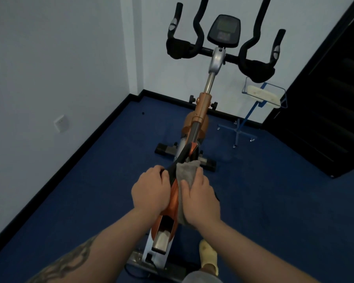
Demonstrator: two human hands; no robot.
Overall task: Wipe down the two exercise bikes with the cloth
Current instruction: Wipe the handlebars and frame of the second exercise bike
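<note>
Behind the handlebars (225, 52), bike frame wiping in progress.
Cloth (185, 180) is pressed to the exercise bike (202, 111) frame by right hand (200, 201); left hand (149, 193) grips the frame. Second bike not seen.

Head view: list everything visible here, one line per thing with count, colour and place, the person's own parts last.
exercise bike: one, orange frame with black handlebars, centre, facing the far wall
console: one, black, above the handlebars
cloth: one, grey, draped on the bike frame under the right hand
wire stand: one, blue, right of the bike, holding a cream tray
wall socket: one, white, left wall
door: one, dark, right edge
floor: blue
slipper: one, yellow, bottom, right of the bike
left hand: one, grips the frame
right hand: one, presses the cloth to the frame, fingers curled over it
</note>
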